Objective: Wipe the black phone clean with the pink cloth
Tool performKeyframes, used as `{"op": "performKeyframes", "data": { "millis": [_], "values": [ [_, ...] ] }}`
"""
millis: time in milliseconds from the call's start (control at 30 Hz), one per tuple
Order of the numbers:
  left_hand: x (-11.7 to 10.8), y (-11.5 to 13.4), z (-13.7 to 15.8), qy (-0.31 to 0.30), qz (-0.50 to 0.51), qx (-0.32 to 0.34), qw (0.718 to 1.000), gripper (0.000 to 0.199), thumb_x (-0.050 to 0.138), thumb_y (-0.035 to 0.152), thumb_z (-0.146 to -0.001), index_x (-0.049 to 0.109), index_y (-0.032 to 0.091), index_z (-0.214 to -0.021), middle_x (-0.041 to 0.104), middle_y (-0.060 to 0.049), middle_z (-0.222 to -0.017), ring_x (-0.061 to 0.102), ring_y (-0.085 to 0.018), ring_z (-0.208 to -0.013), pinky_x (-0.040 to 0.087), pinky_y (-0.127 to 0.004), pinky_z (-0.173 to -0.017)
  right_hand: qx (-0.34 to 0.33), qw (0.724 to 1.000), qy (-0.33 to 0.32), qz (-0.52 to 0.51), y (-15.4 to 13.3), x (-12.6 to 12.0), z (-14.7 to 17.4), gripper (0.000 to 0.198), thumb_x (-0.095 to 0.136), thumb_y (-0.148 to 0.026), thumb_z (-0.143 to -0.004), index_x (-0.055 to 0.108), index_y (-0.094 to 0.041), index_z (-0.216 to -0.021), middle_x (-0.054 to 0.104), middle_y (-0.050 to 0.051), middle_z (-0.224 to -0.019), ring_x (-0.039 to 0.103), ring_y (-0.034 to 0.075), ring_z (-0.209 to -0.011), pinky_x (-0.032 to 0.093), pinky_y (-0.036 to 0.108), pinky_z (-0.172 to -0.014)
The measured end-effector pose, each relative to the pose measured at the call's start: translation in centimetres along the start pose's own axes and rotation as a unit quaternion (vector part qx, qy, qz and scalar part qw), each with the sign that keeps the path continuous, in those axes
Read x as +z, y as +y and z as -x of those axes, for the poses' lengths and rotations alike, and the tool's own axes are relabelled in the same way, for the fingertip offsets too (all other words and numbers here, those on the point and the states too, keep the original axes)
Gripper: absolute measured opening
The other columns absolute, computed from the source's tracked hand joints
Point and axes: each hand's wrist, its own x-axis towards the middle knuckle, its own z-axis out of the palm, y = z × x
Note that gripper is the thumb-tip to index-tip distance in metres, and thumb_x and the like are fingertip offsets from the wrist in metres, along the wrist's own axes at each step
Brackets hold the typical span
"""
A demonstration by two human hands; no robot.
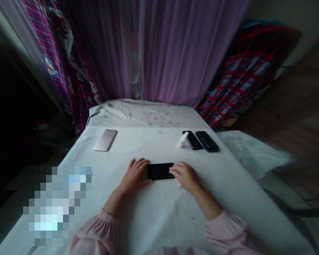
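Observation:
A smartphone (159, 171) with a dark screen lies flat and sideways on the white-covered table in front of me. My left hand (135, 175) grips its left end, thumb at the near edge and fingers at the far edge. Over the right end of the screen, my right hand (185, 176) has its fingers closed on a small pink cloth (178, 182). Only a bit of this cloth shows below the fingers; the rest is hidden under the hand.
Beyond my right hand stand a small white spray bottle (182, 140) and two dark phones (195, 140). A rose-gold phone (105, 140) lies face down at the left. A blurred-out patch (55, 209) covers the near left. Purple curtains (172, 53) hang behind the table.

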Motion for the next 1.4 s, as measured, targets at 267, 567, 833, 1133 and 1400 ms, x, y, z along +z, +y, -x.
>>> {"op": "performKeyframes", "data": {
  "millis": [267,567,833,1133,1400],
  "values": [
    [0.0,0.0,0.0,-0.001,-0.004,-0.002,1.000,0.070,0.076,0.043,-0.074,0.047,0.021,-0.134,0.053,-0.013,-0.140,0.038,-0.032,-0.136,0.016,-0.058,-0.115,0.038,0.999,0.021,-0.004,-0.2,0.7,-1.5,0.011,0.066,-0.016,-0.080,0.073,-0.024,-0.075,0.069,0.001,-0.082,0.064,0.016,-0.081,0.047,0.026,-0.076],
    [0.3,-0.3,0.0,0.006,-0.001,0.010,1.000,0.071,0.074,0.043,-0.075,0.045,0.021,-0.136,0.052,-0.013,-0.140,0.038,-0.032,-0.136,0.016,-0.059,-0.115,-0.004,0.999,0.005,-0.049,-0.2,0.6,1.4,0.012,0.067,-0.015,-0.079,0.073,-0.025,-0.076,0.069,0.000,-0.082,0.064,0.014,-0.078,0.047,0.025,-0.074],
    [0.2,-0.2,0.1,0.002,-0.001,0.008,1.000,0.071,0.074,0.043,-0.076,0.045,0.020,-0.136,0.052,-0.014,-0.141,0.038,-0.032,-0.137,0.015,-0.060,-0.114,0.030,0.998,0.057,0.001,-0.7,1.9,-2.3,0.011,0.068,-0.015,-0.080,0.073,-0.024,-0.074,0.068,0.001,-0.081,0.063,0.016,-0.079,0.048,0.026,-0.073],
    [0.5,-0.6,0.1,0.009,-0.001,0.013,1.000,0.071,0.074,0.044,-0.076,0.044,0.021,-0.136,0.052,-0.013,-0.141,0.038,-0.032,-0.136,0.017,-0.059,-0.114,-0.053,0.997,0.026,-0.052,-3.0,2.6,0.2,0.011,0.068,-0.015,-0.080,0.073,-0.024,-0.078,0.069,0.000,-0.083,0.062,0.015,-0.079,0.047,0.026,-0.075],
    [0.6,-0.8,0.1,0.008,-0.008,0.014,1.000,0.073,0.074,0.047,-0.074,0.045,0.021,-0.136,0.052,-0.013,-0.140,0.039,-0.032,-0.136,0.017,-0.059,-0.114,0.030,0.996,0.084,0.006,-2.5,3.3,-3.1,0.011,0.067,-0.017,-0.080,0.074,-0.024,-0.077,0.067,0.003,-0.083,0.061,0.017,-0.081,0.048,0.027,-0.074]
  ]
}}
